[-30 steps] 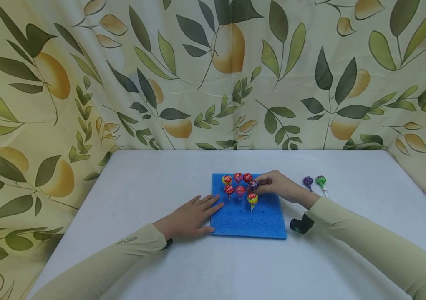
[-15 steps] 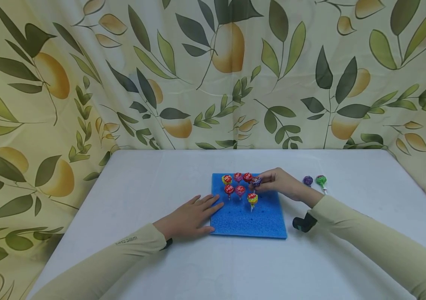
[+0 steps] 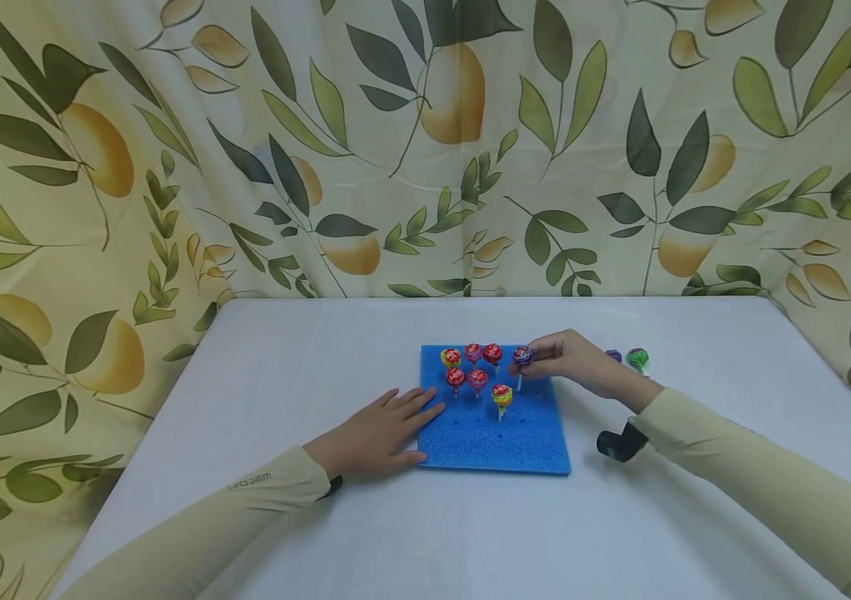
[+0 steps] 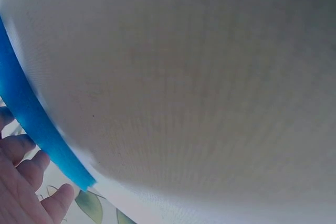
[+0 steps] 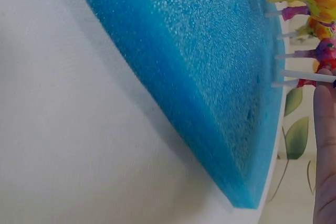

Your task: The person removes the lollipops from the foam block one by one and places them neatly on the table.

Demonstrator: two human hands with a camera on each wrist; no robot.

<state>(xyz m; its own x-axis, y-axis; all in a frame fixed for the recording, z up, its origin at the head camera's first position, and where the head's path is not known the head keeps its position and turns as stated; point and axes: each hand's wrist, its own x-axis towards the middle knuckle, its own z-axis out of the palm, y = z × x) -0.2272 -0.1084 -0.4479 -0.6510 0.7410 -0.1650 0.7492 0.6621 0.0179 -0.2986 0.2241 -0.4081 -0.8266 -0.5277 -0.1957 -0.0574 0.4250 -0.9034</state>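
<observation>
In the head view a blue foam block lies flat, with several wrapped lollipops standing in it by their sticks. They fill two rows toward its back left; a yellow-and-red lollipop stands in front of the others. My right hand pinches a purple lollipop by its head, stick pointing down over the foam's back right part. The right wrist view shows the held lollipop's white stick beside the planted ones. My left hand rests with straight fingers on the foam's left edge.
A green lollipop and another purple lollipop, partly hidden behind the right arm, lie on the white table to the right of the foam. A leaf-and-fruit patterned curtain hangs behind the table.
My right hand has moved right and slightly back with the purple lollipop, away from the planted ones, and its stick now shows. The left hand stays in place.
</observation>
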